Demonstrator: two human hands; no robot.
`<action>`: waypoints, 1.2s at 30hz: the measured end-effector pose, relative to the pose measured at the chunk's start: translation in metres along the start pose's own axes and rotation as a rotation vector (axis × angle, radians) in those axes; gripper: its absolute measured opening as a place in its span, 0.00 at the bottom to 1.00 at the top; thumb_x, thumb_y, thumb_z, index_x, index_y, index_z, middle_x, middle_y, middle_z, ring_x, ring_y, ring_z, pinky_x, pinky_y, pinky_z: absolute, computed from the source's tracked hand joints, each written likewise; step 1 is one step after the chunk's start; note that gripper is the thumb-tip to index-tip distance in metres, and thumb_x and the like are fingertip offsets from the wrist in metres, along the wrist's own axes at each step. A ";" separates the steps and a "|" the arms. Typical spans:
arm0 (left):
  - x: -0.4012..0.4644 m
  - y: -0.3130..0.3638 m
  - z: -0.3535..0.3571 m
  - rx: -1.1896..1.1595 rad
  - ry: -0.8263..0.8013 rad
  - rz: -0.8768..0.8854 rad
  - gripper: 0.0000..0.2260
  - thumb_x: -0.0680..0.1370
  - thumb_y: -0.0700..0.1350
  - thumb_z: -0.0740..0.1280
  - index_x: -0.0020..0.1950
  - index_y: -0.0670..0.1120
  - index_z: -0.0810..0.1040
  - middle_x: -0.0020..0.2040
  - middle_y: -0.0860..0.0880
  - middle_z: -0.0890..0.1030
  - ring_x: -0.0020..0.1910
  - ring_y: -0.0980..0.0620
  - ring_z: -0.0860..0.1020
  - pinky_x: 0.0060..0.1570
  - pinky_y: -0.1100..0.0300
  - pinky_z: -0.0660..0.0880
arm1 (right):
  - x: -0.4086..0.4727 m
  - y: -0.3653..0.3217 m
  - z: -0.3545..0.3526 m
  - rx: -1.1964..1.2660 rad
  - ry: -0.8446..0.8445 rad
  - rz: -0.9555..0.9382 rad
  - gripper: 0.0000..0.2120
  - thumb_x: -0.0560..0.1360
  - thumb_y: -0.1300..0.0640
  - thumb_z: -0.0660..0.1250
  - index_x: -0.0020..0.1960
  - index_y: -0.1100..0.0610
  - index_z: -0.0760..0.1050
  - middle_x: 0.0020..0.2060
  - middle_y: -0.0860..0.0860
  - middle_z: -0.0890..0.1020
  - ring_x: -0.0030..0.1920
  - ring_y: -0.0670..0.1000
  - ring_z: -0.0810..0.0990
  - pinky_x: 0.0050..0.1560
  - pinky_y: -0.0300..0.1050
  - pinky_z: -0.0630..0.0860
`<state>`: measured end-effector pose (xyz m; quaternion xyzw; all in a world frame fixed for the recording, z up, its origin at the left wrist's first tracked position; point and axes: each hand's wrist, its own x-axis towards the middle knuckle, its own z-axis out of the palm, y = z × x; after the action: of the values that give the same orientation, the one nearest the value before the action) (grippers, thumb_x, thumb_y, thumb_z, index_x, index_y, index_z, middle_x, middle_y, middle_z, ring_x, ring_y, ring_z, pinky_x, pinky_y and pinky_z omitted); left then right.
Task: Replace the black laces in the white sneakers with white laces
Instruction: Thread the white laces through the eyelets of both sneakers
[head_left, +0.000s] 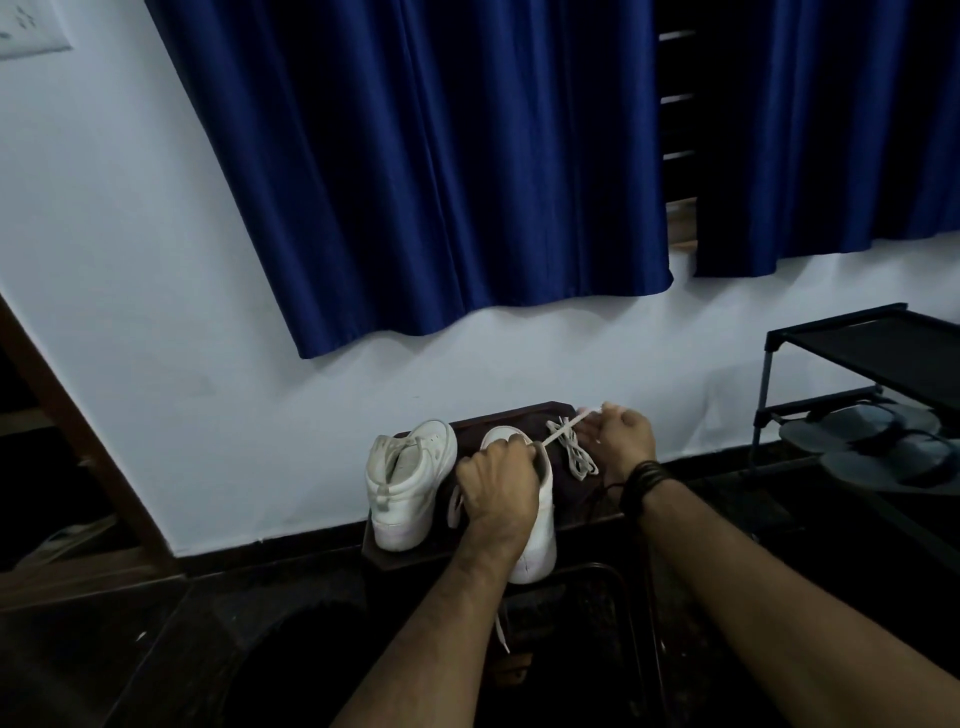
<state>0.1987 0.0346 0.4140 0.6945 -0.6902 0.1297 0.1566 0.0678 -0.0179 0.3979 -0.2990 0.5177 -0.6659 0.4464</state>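
Left hand (497, 480) grips sneaker (537, 535) — right hand (621, 439) pinches white lace (563, 432).

No readable text, brand marks, numbers or signs were visible anywhere in the head view. The two white leather high-top sneakers (410, 486) showed plain panels with no legible logo, and the pale switch plate (31, 26) on the wall at top left carried only faint smudges too blurred to read.
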 end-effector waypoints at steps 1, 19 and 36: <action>0.001 0.000 0.001 0.002 0.000 -0.001 0.16 0.85 0.53 0.54 0.58 0.47 0.79 0.55 0.45 0.83 0.54 0.42 0.82 0.51 0.54 0.72 | 0.002 -0.010 -0.002 0.183 -0.014 0.030 0.12 0.84 0.59 0.54 0.45 0.61 0.69 0.38 0.59 0.79 0.35 0.55 0.83 0.37 0.48 0.83; 0.000 -0.004 0.004 -0.060 0.103 -0.099 0.14 0.81 0.57 0.60 0.54 0.49 0.79 0.52 0.49 0.83 0.54 0.47 0.80 0.58 0.48 0.64 | 0.000 -0.035 -0.020 -1.153 -0.432 -0.495 0.14 0.76 0.60 0.62 0.38 0.45 0.79 0.41 0.49 0.85 0.43 0.50 0.81 0.45 0.40 0.73; 0.014 -0.007 0.020 -0.364 0.035 -0.466 0.15 0.79 0.51 0.61 0.61 0.45 0.75 0.60 0.44 0.78 0.59 0.42 0.78 0.54 0.49 0.74 | -0.017 -0.109 0.015 -0.046 -0.393 -0.230 0.09 0.80 0.61 0.60 0.45 0.52 0.76 0.52 0.53 0.85 0.50 0.48 0.78 0.49 0.44 0.70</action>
<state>0.2053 0.0140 0.4011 0.7923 -0.5214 -0.0235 0.3160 0.0569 -0.0021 0.5075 -0.4899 0.3984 -0.6295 0.4529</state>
